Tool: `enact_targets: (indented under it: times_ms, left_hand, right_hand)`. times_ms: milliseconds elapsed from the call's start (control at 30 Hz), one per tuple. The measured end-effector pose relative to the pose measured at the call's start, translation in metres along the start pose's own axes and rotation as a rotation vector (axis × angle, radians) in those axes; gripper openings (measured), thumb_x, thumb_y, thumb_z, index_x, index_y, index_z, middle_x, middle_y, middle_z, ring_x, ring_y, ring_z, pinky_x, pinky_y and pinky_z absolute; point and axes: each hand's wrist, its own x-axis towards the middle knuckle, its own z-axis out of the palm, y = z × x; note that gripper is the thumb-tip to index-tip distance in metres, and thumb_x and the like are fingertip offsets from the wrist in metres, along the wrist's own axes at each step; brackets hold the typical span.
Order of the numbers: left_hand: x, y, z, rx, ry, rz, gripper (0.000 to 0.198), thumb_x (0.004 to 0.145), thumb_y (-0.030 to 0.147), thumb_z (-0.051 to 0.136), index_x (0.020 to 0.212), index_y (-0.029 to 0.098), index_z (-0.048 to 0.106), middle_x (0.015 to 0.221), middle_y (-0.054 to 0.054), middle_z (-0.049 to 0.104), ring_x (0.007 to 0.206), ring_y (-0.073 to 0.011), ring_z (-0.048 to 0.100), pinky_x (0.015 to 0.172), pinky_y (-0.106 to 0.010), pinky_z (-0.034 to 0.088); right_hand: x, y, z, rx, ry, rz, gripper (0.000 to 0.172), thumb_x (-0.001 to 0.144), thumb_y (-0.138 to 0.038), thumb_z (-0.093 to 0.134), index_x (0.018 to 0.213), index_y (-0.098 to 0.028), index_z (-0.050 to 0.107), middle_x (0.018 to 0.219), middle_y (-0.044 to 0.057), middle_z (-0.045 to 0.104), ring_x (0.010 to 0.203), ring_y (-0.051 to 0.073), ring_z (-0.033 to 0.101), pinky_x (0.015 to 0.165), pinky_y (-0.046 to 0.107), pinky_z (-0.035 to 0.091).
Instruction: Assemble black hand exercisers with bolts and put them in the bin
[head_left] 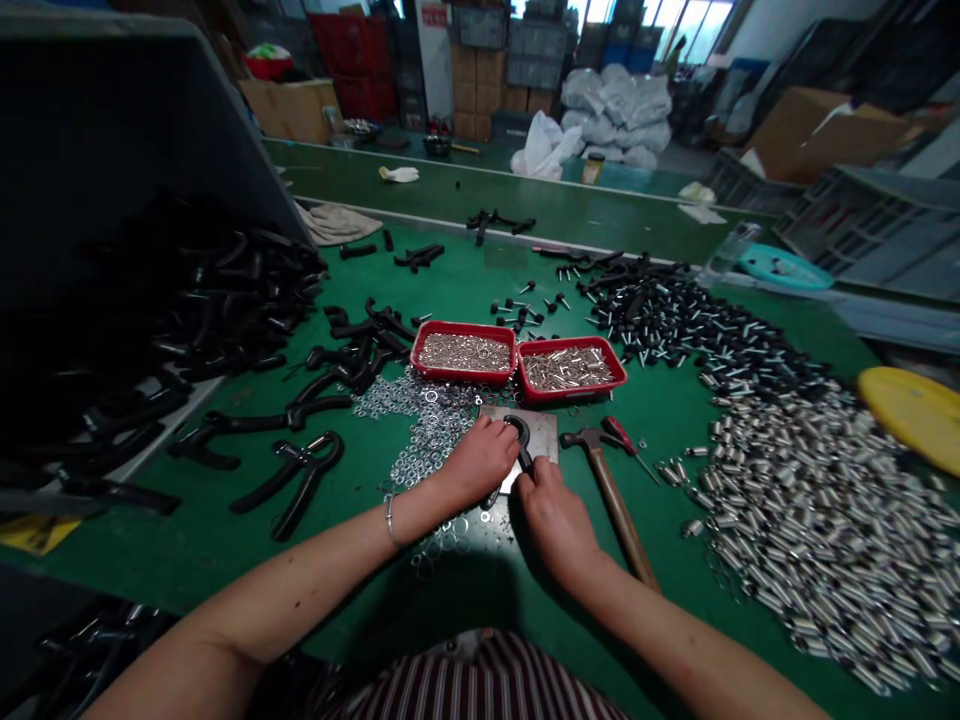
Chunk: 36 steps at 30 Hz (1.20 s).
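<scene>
Both hands are at a black hand grip exerciser (pixel 519 430) with a curved top, over a small metal plate (pixel 546 430). My left hand (pixel 484 458) is closed at its hooked upper part, the fingertips bent down; what they pinch is hidden. My right hand (pixel 553 512) is wrapped round a black handle of the same piece. Just right of the plate lie a hammer (pixel 611 500) with a wooden handle and a red-handled screwdriver (pixel 626 442). Left of my hands, many metal washers and rings (pixel 431 440) are spread over the green table.
Two red trays (pixel 465 376) of small metal pins stand beyond the plate. Springs (pixel 832 530) heap at the right, black-headed screws (pixel 675 310) behind them. A large bin (pixel 255 150) of black handles (pixel 225 290) leans in from the left. A grip with a spring (pixel 304 465) lies nearby.
</scene>
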Motion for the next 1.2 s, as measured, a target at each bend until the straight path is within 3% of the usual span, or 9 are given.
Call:
enact_targets:
  times_ms: [233,333,433,533,667,800,933,1033,1200]
  left_hand:
    - [-0.013,0.000,0.003,-0.307,0.108,-0.270,0.022,0.097,0.023,0.049,0.106,0.018,0.068,0.101,-0.008,0.065,0.099,-0.0231,0.057,0.088,-0.039,0.043]
    - [-0.016,-0.001,0.003,-0.433,0.130,-0.312,0.023,0.096,0.020,0.051,0.110,0.019,0.069,0.105,-0.008,0.067,0.101,-0.0225,0.058,0.092,-0.039,0.043]
    - [-0.022,0.001,-0.004,-0.484,0.160,-0.311,0.027,0.095,0.018,0.051,0.117,0.020,0.067,0.112,-0.009,0.067,0.105,-0.0229,0.057,0.094,-0.040,0.042]
    - [-0.030,0.014,-0.014,-0.468,0.217,-0.311,0.025,0.096,0.017,0.050,0.114,0.020,0.067,0.115,-0.009,0.065,0.111,-0.0240,0.053,0.098,-0.044,0.038]
    - [-0.031,0.045,-0.016,-0.509,0.171,-0.348,0.012,0.092,0.024,0.058,0.097,0.020,0.069,0.104,-0.007,0.065,0.107,-0.0248,0.051,0.095,-0.044,0.036]
    - [-0.019,0.061,-0.004,-0.454,0.129,-0.432,0.011,0.088,0.028,0.065,0.092,0.018,0.066,0.103,-0.008,0.062,0.106,-0.0271,0.049,0.092,-0.046,0.036]
    - [-0.010,0.062,0.000,-0.413,0.095,-0.391,0.009,0.090,0.024,0.061,0.085,0.018,0.063,0.097,-0.008,0.063,0.102,-0.0275,0.051,0.090,-0.047,0.037]
    - [-0.014,0.055,-0.007,-0.526,0.138,-0.408,0.008,0.093,0.023,0.054,0.089,0.019,0.060,0.098,-0.008,0.065,0.101,-0.0254,0.057,0.091,-0.045,0.042]
    - [-0.039,0.016,-0.020,-0.984,0.216,-0.716,0.009,0.092,0.029,0.056,0.093,0.020,0.055,0.080,0.000,0.067,0.066,-0.0153,0.066,0.064,-0.028,0.051]
  right_hand:
    - [0.004,0.000,0.008,0.072,0.081,0.001,0.026,0.092,-0.006,0.041,0.095,-0.018,0.064,0.101,0.014,0.061,0.093,0.026,0.060,0.069,0.030,0.050]
    - [-0.001,0.017,0.010,0.308,0.175,-0.006,0.021,0.094,-0.015,0.044,0.104,-0.020,0.062,0.106,0.011,0.060,0.091,0.023,0.062,0.072,0.030,0.051]
    - [-0.013,0.041,0.012,0.570,0.321,0.028,0.025,0.096,-0.028,0.047,0.116,-0.020,0.059,0.114,0.010,0.059,0.104,0.024,0.060,0.089,0.036,0.049]
    - [-0.028,0.063,0.016,0.702,0.355,0.128,0.026,0.096,-0.034,0.046,0.111,-0.019,0.062,0.112,0.010,0.062,0.107,0.024,0.059,0.095,0.040,0.046]
    - [-0.047,0.076,0.023,0.811,0.287,0.224,0.029,0.096,-0.038,0.044,0.104,-0.018,0.064,0.106,0.010,0.065,0.099,0.024,0.062,0.092,0.038,0.047]
    - [-0.060,0.079,0.028,0.769,0.297,0.194,0.029,0.098,-0.038,0.042,0.104,-0.018,0.063,0.105,0.010,0.065,0.100,0.024,0.061,0.093,0.039,0.046]
    - [-0.071,0.088,0.035,0.469,0.359,0.238,0.031,0.095,-0.036,0.046,0.114,-0.018,0.061,0.111,0.015,0.061,0.104,0.030,0.056,0.095,0.047,0.043]
    - [-0.072,0.103,0.039,0.433,0.259,0.351,0.040,0.089,-0.037,0.053,0.122,-0.015,0.058,0.111,0.016,0.061,0.102,0.032,0.058,0.092,0.048,0.045]
    - [-0.065,0.122,0.023,1.091,-0.098,0.388,0.044,0.087,-0.048,0.053,0.119,-0.017,0.056,0.080,0.004,0.064,0.067,0.021,0.063,0.060,0.032,0.051]
